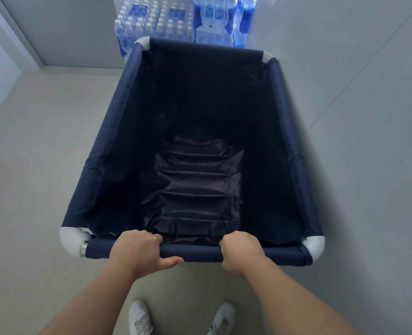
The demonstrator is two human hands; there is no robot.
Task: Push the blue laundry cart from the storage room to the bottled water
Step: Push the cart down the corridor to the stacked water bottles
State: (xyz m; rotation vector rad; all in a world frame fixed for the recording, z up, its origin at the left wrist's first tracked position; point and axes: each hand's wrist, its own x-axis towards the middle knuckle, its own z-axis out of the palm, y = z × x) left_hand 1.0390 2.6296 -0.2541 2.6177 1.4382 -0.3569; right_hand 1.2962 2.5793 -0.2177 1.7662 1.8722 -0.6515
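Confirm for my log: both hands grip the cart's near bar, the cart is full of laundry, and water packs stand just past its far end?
Wrong on the laundry: the head view shows the cart empty, only its liner. The left hand and right hand do grip the near bar, with the water packs just past the far end.

The laundry cart is navy blue fabric on its rails and sides, darkening to near black inside. Its corner joints are pale grey-white. The liner at the bottom is glossy black, with a faint sheen across its creases. The bottled water is clear, with white caps and bright blue labels; the packs on the right show a deeper blue. The floor is plain beige-grey, the wall light grey, the shoes white.
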